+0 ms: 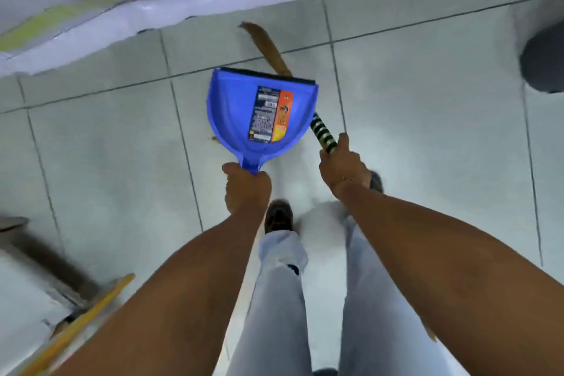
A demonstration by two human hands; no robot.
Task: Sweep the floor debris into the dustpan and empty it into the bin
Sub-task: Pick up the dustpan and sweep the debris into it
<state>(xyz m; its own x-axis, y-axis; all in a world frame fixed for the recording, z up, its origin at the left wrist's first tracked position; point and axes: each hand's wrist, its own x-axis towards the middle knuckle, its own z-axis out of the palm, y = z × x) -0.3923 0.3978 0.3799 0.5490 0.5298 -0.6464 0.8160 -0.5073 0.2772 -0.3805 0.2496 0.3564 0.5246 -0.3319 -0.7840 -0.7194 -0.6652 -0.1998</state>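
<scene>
Both forearms stretched forward and down over the pale tiled floor [100, 162]. Left hand [245, 188] fisted tight round the stub handle of the blue dustpan [232, 107], pan held above the tiles, mouth away from the body. Just right of the dustpan, right hand [343, 166] clamped on the striped broom [323, 133], bristles beyond the pan's far edge. Small brown scrap [214, 138] beside the dustpan's left rim.

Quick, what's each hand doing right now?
Left hand: closed around the blue dustpan handle.
Right hand: closed around the striped broom handle.
</scene>
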